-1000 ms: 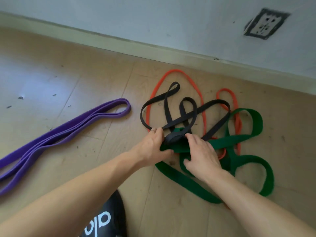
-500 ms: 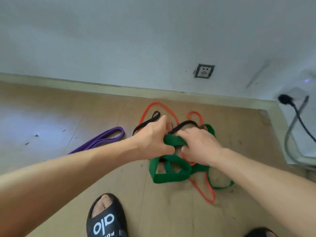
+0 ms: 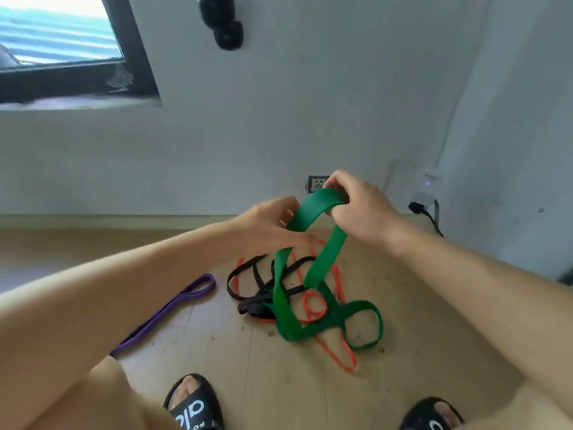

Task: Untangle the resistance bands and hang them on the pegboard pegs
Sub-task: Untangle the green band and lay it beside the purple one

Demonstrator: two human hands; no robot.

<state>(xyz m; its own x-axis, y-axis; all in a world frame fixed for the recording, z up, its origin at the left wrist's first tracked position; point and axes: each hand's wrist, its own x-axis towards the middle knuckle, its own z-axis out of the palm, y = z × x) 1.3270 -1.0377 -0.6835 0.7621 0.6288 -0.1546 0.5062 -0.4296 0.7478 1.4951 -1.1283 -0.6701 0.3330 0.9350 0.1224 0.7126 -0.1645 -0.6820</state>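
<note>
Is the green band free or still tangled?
Still tangled: the green band lifts from both hands but crosses the black and orange bands.

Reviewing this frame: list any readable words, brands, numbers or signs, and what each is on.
"alo": white letters on the strap of the black left sandal, seen sideways; smaller print beneath is too blurred to read.
White marking on the right sandal: cut off, unreadable.
Bands, wall and wall socket: no readable text.
</note>
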